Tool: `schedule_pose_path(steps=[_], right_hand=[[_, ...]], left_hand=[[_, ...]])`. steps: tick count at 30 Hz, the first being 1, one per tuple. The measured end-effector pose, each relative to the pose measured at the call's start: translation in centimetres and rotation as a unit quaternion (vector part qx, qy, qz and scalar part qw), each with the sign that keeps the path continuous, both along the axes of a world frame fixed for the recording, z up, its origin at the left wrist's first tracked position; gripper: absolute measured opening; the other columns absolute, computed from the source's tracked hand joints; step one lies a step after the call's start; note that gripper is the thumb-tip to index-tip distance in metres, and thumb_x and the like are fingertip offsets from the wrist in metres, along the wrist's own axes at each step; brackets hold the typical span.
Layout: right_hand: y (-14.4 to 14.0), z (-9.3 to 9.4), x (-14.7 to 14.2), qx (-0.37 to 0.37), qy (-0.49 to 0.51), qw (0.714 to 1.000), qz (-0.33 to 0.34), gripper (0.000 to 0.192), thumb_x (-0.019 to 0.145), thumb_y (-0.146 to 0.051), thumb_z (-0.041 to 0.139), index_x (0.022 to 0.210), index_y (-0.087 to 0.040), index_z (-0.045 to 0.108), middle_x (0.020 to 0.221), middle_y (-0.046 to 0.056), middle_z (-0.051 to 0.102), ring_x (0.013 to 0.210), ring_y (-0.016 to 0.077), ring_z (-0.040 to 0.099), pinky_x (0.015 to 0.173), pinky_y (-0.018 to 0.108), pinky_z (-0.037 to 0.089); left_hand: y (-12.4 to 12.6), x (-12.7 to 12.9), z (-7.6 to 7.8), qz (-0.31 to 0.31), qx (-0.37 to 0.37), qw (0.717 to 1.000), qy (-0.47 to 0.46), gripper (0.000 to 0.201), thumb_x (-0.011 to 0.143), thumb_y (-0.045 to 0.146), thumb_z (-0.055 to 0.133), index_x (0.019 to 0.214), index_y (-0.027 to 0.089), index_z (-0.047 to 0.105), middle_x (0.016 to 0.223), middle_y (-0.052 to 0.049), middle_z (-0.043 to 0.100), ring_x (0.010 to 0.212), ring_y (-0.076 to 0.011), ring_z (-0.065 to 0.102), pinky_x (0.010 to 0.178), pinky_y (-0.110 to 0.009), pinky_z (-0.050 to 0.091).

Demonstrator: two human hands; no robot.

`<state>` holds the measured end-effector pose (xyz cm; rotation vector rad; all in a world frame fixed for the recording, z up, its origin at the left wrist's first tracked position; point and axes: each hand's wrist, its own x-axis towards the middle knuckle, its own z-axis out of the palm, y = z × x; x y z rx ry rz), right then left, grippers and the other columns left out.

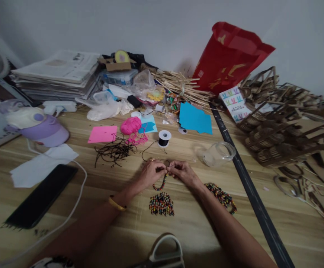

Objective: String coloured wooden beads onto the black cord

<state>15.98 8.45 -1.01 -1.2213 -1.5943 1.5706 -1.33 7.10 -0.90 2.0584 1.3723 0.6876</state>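
My left hand (154, 171) and my right hand (183, 172) meet above the wooden table, fingertips pinched together on a dark cord. From them hangs a short loop of strung beads (159, 188) in mixed colours. A pile of loose wooden beads (162, 204) lies just below the loop. Behind my hands stands a white spool of black cord (164, 138), with a thin strand running from it towards my left hand. Finished-looking bead strings (221, 197) lie beside my right forearm. Exactly how each finger holds the cord is too small to make out.
Cut black cords (114, 150) and pink yarn (131, 125) lie behind to the left. A glass jar (219, 154) rests right of my hands. Scissors (167, 251) lie at the front edge, a black phone (41, 195) at left, woven baskets (270, 143) at right.
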Motion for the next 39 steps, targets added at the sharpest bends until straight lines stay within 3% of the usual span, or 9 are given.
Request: schedule_pose_path(steps=[10,16,24,39], right_hand=[[-0.24,0.08,-0.27,0.016,0.009,1.000,-0.002,0.047,0.068,-0.060,0.068,0.061,-0.017,0.052,0.051,-0.005,0.046,0.045,0.0059,0.035,0.043,0.020,0.027],[-0.17,-0.24,-0.13,0.007,0.024,1.000,-0.012,0.043,0.069,-0.057,0.070,0.064,-0.017,0.053,0.055,-0.003,0.053,0.045,0.0063,0.041,0.044,0.020,0.033],[-0.15,-0.31,-0.15,-0.014,0.041,0.999,0.000,0.042,0.064,-0.055,0.074,0.069,-0.017,0.055,0.056,-0.004,0.055,0.046,0.0070,0.044,0.045,0.020,0.036],[0.10,-0.12,0.08,-0.019,0.017,1.000,0.012,0.043,0.066,-0.056,0.071,0.066,-0.016,0.057,0.056,-0.003,0.055,0.047,0.0073,0.046,0.046,0.021,0.038]], left_hand=[[-0.14,0.00,0.21,0.013,-0.017,1.000,-0.014,0.007,0.076,0.017,0.066,0.073,0.019,0.073,0.078,-0.002,0.072,0.081,-0.0184,0.060,0.078,-0.028,0.043],[0.06,-0.06,-0.51,0.002,-0.028,0.998,-0.053,0.007,0.076,0.017,0.067,0.073,0.017,0.073,0.077,-0.002,0.072,0.080,-0.0178,0.059,0.077,-0.028,0.040],[-0.06,-0.12,0.40,-0.012,-0.025,0.999,-0.030,0.010,0.075,0.013,0.064,0.068,0.016,0.070,0.072,-0.001,0.069,0.078,-0.0172,0.057,0.075,-0.028,0.040],[-0.08,-0.10,0.41,0.004,-0.025,1.000,-0.015,0.009,0.075,0.015,0.063,0.071,0.017,0.070,0.075,-0.001,0.071,0.079,-0.0177,0.058,0.075,-0.027,0.041]])
